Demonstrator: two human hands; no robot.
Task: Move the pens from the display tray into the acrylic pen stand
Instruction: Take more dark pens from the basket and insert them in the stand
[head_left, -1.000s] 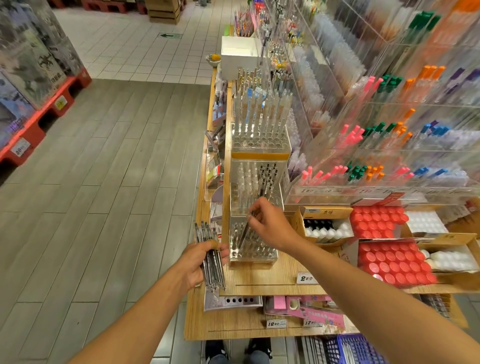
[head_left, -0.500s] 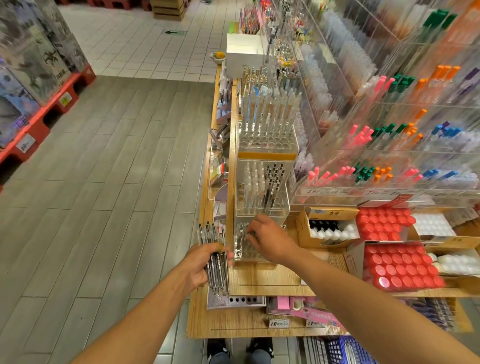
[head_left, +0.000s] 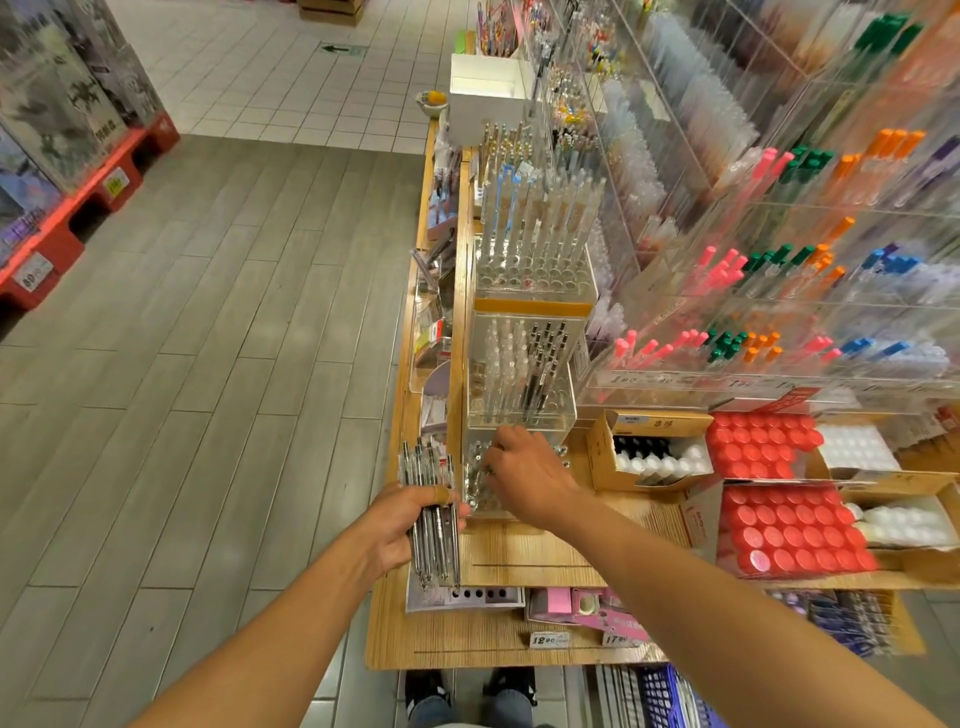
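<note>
Left hand (head_left: 402, 525), lower centre of frame: curled round a fistful of slim clear-barrelled pens with dark grips and silver tips (head_left: 434, 530), thumb across the front, tips pointing down toward the bottom edge, clicker ends fanning upward. Right hand (head_left: 524, 475), just right of it: knuckles up, fingers bent down over the holes of the clear acrylic pen stand (head_left: 480, 488); whether anything is pinched underneath cannot be told, fingertips hidden by the back of the hand.

Stand sits on the pale wooden counter ledge (head_left: 571, 551), touching the foot of a taller stepped acrylic rack (head_left: 522, 384) holding white and black pens. Below the bundle, at the counter's lower step, a grey perforated display tray (head_left: 478, 595), apparently emptied of these pens.

Judged handling: light, stiff, smooth plastic barrels, likely to slide against one another in a loose fist and spill if the squeeze slackens. Best taken singly by the upper barrel, near the clip, pinched between thumb and forefinger, tip lowered straight into a hole. Stand probably light too; liable to skid or tip if nudged sideways.
</note>
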